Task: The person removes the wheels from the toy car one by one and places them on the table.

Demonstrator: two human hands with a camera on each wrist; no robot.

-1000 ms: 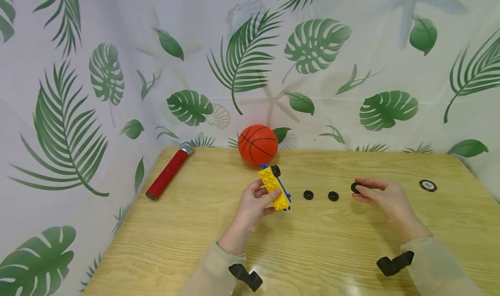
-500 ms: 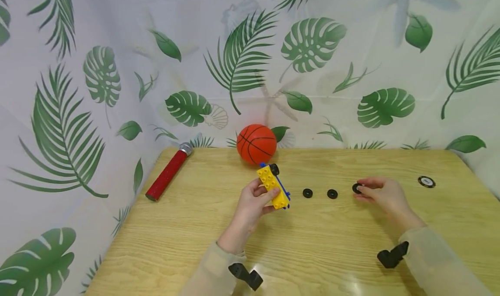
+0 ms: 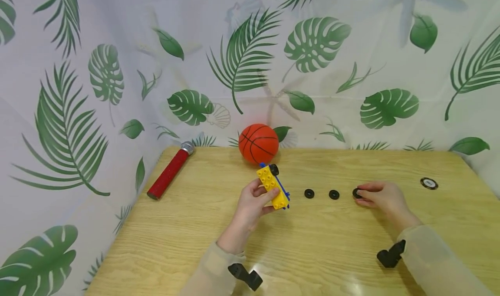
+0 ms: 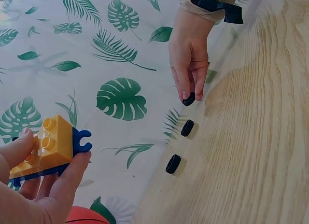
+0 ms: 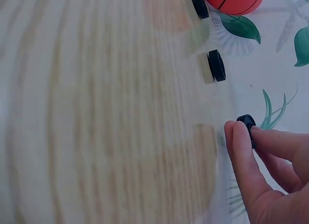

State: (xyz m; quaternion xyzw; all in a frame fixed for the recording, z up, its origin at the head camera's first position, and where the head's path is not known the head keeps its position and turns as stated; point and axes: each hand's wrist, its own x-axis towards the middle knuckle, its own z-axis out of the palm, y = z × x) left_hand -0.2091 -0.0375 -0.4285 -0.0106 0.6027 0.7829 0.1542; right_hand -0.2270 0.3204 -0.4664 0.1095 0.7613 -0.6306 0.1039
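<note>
My left hand [image 3: 251, 202] grips a yellow and blue toy car [image 3: 271, 186] made of studded blocks, held tilted above the table. One black wheel [image 3: 274, 170] sits at its far end, and a bare blue clip [image 4: 82, 140] sticks out of it in the left wrist view. To the right, my right hand [image 3: 384, 198] pinches a black toy wheel [image 5: 247, 121] between thumb and fingers, close over the table. Between the hands, two more toy wheels lie flat in a row: a nearer-left wheel [image 3: 309, 193] and a middle wheel [image 3: 333, 195].
An orange toy basketball [image 3: 258, 143] stands at the table's back edge, behind the car. A red microphone [image 3: 170, 171] with a silver head lies at the left. At the right is a black-and-white poker chip [image 3: 429, 183]. A leaf-print curtain [image 3: 324, 113] backs the wooden table [image 3: 195, 244].
My right hand has come slightly down and toward me with the pinched wheel, in line with the other two. My left hand and the toy car have barely moved.
</note>
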